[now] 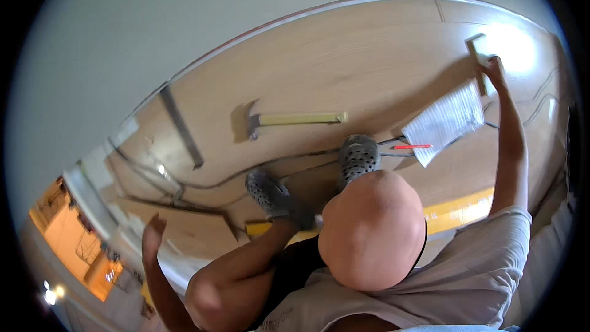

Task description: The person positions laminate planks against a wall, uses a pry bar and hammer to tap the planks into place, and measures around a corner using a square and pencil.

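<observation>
My right fingers [493, 64] clamp a glowing lamp [484, 47], my left fingers [158, 224] are too blurred to tell, and the hammer [301, 118] lies untouched.

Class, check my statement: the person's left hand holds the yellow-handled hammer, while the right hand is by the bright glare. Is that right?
Not quite: the yellow-handled hammer lies on the floor, apart from the left hand, as the head view shows. The right hand is by the bright glare.

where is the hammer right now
In the head view, the hammer lies near the middle on the wood-toned floor, right of the dark flat bar and above the grey clogs.
</observation>
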Demonstrator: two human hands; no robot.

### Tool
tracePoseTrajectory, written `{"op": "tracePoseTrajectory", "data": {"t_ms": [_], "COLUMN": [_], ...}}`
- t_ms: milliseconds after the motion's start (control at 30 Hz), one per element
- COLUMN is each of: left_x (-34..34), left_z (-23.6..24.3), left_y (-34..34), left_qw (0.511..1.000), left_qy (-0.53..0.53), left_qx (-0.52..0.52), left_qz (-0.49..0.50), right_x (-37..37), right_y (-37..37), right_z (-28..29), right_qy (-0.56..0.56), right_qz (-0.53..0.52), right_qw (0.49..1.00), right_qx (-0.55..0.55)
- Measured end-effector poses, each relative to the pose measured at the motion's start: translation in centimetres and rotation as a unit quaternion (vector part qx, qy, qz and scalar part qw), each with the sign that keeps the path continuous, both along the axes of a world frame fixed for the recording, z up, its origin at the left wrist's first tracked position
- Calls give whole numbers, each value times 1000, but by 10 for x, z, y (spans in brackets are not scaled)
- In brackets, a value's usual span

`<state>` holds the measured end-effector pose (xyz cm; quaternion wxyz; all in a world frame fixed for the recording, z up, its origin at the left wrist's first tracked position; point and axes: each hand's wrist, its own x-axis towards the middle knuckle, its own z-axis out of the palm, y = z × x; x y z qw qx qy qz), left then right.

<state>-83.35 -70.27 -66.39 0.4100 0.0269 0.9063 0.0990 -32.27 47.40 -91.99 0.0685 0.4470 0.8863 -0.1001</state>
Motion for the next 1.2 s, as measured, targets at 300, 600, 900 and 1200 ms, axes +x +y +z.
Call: {"op": "tracePoseTrajectory", "data": {"t_ms": [300,600,900,1200], "left_x": [25,-9,-26,-86], "left_z": [62,-11,-55,-173], "left_y": [111,161,188,44], "left_qw": [991,986,950,885], "left_qy": [20,-26,-87,145], "left_qx": [-133,6,281,385], "left_qz": [-18,-166,-103,216], "right_x": [-195,-352,-530,-608], "right_y": [-237,-445,-717,-924], "right_z": [74,124,160,126], "right_qy": [165,26,-132,58], "right_qz": [278,385,340,299], "right_qw": [946,876,803,841], "right_qx": [-15,-288,-471,-447]}}
